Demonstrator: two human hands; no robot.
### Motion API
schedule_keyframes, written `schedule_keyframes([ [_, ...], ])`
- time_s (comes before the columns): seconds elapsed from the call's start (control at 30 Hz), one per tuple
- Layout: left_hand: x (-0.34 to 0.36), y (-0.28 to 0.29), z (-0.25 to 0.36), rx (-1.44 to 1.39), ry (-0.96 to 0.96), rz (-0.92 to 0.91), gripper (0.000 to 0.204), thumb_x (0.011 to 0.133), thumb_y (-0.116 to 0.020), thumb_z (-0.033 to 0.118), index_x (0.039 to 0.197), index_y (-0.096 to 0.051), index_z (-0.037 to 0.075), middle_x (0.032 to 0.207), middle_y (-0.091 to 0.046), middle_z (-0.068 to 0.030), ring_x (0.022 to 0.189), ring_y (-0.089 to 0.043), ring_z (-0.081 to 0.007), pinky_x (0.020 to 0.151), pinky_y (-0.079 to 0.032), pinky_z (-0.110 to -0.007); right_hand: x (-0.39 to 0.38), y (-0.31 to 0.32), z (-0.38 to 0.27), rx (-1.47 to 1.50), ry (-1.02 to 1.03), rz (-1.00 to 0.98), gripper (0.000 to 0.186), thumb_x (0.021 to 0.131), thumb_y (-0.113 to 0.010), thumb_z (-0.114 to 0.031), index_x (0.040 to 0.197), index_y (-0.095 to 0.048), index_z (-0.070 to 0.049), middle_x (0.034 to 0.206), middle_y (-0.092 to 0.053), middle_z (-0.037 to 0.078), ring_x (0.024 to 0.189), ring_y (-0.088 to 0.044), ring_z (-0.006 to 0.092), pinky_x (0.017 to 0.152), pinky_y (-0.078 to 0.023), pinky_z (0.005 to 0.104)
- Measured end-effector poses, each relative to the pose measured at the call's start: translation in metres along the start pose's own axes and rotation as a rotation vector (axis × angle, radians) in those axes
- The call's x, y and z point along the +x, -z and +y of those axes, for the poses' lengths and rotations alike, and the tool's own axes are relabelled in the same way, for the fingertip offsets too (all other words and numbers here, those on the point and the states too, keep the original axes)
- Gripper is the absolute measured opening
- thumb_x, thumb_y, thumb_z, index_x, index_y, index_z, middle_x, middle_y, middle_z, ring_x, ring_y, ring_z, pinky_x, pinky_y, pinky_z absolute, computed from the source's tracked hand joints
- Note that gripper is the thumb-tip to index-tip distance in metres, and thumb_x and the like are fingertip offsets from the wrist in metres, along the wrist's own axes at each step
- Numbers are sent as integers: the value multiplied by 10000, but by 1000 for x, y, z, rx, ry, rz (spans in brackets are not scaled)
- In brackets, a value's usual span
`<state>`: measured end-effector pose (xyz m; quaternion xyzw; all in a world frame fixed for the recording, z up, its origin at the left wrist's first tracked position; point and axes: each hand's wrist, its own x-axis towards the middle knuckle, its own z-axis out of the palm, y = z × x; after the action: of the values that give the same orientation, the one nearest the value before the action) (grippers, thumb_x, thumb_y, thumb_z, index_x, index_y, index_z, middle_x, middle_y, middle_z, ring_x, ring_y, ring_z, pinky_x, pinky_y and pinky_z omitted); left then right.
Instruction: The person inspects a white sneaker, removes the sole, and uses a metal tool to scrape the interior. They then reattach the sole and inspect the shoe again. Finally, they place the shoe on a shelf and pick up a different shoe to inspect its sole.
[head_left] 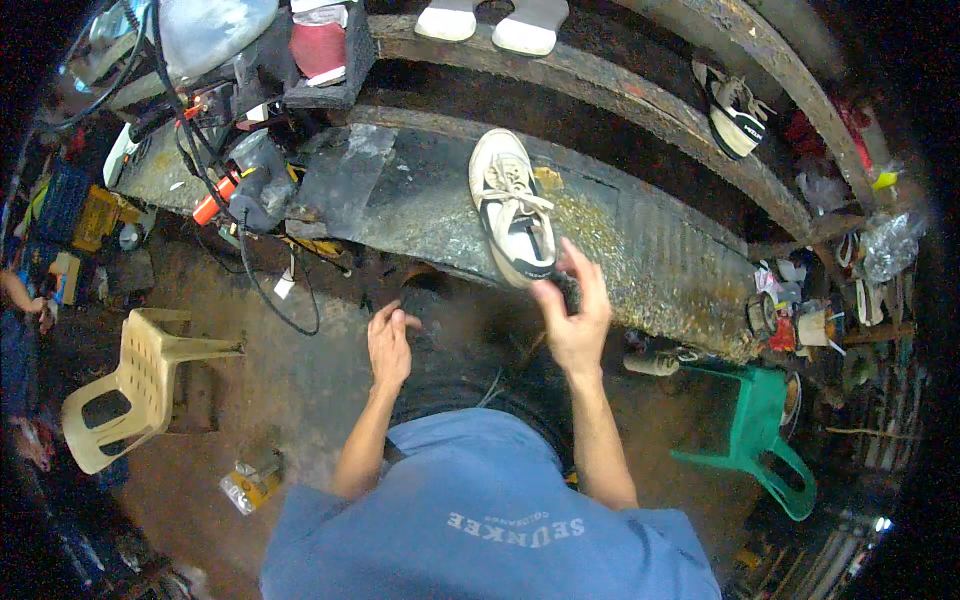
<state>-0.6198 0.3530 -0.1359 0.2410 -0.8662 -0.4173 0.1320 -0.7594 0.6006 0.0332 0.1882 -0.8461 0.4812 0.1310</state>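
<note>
A cream sneaker point(508, 180) with dark trim and tied laces sits on the worn workbench point(400, 205), its toe pointing away from me and its heel at the near edge. Just beside that heel is my right hand point(578, 320), thumb and fingers spread apart and nothing held between them. Whether a fingertip touches the shoe I cannot tell. My left hand point(390, 350) hovers lower and further left, in front of the bench edge. Its fingers are loosely stretched out and hold nothing that I can see.
On the wooden rack behind stand another sneaker point(735, 112) and white sole-shaped pieces point(530, 25). Left on the bench, a grey tool with an orange part point(215, 198) trails a black cable point(262, 285). A beige chair point(140, 375) and a green chair point(750, 430) flank me.
</note>
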Motion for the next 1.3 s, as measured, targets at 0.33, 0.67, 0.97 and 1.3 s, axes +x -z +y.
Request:
schedule_keyframes([
  [0.33,16,56,73,784,140,-798,630,998,-619,581,1283,-699,25,1121,-771,-221,1157,-710,-402,1008,-530,-519,-1,-41,22,129,-59,78,499,798,-916,-170,1180,-621,-41,1391,-619,235,1290,-612,384,1098,-467,430],
  [0.67,29,48,186,-1118,-146,-266,853,920,-809,194,1596,-326,-1,1436,-584,-160,1345,-562,-268,1146,-448,-427,-66,30,7,1537,-697,-62,645,1010,-648,-450,1481,-479,-43,1494,-569,154,1391,-532,341,1204,-375,519],
  [0.97,30,35,203,-1100,-118,-57,897,808,-865,39,1530,-335,-14,1421,-543,-153,1330,-554,-247,1153,-449,-429,-94,11,-8,1625,-884,-331,970,1012,-318,-797,1577,-420,-15,1340,-638,341,1029,-717,459,945,-565,558],
  [1.3,33,58,184,-972,-242,-112,933,817,-862,33,1531,-262,4,1448,-502,-172,1352,-547,-265,1122,-490,-422,-99,-2,-6,942,-899,-168,668,1121,-368,-555,1445,-559,-3,1291,-689,174,1144,-663,274,994,-517,420],
])
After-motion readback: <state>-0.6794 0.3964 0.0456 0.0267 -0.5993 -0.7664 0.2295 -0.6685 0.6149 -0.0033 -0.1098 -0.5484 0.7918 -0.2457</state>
